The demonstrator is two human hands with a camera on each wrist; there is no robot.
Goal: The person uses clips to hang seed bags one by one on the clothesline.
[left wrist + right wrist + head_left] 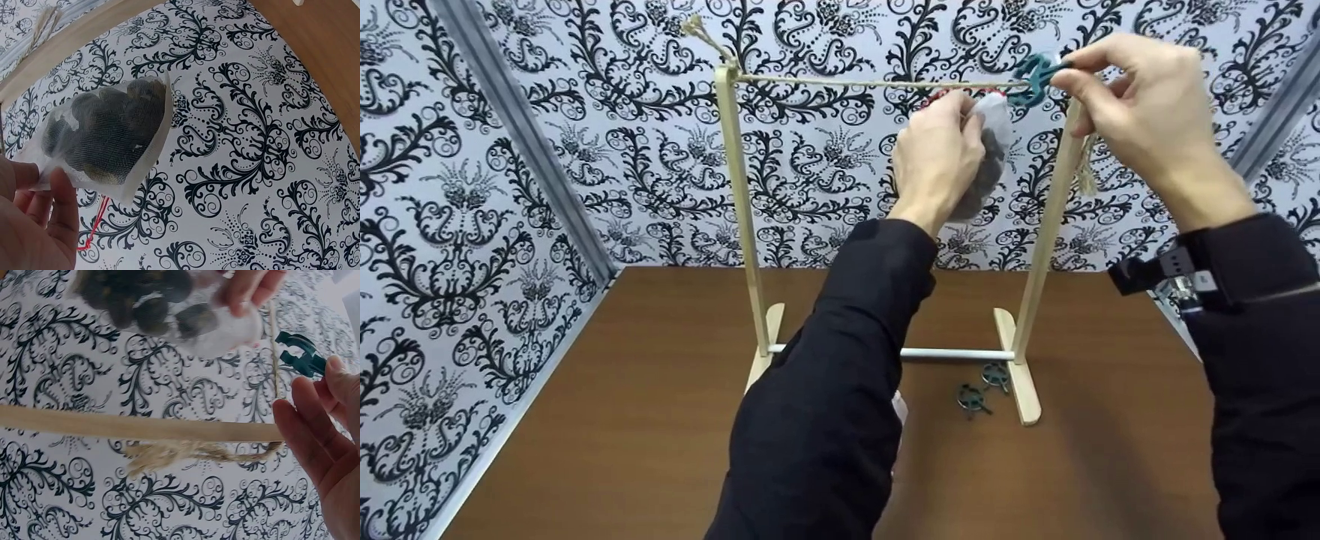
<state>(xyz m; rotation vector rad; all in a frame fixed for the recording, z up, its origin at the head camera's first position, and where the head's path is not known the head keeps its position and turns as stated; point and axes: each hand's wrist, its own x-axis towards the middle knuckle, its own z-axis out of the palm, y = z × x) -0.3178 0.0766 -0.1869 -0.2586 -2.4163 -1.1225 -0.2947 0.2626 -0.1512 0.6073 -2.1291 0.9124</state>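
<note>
So the left hand (pixel 936 150) has a white, see-through mesh bag full of dark round lumps (pixel 107 135) pinched by its gathered end, thumb against fingers, just under the thin tan twine line (pixel 840 82) near its right end. The right hand (pixel 1155 105) pinches the handle of a dark green plastic clip (pixel 312 365) right at the twine, other fingers spread loose. Can't tell if the clip's jaws are around the line or just beside it.

Biggest worry imo: a bad bite. If the clip catches only twine, or a thin fold of slick mesh, the bag probably drops once the left fingers let go. Those lumps look like decent weight too. The thin red cord (pixel 101 216) dangling off the bag could get caught in the clip and spoil the grip.

Also, pulling on the line could tip the pale wooden stand (pixel 740 202), and a sloppy pinch could shoot the clip down toward the two round green clips (pixel 973 399) on the brown tabletop (pixel 622 412).
</note>
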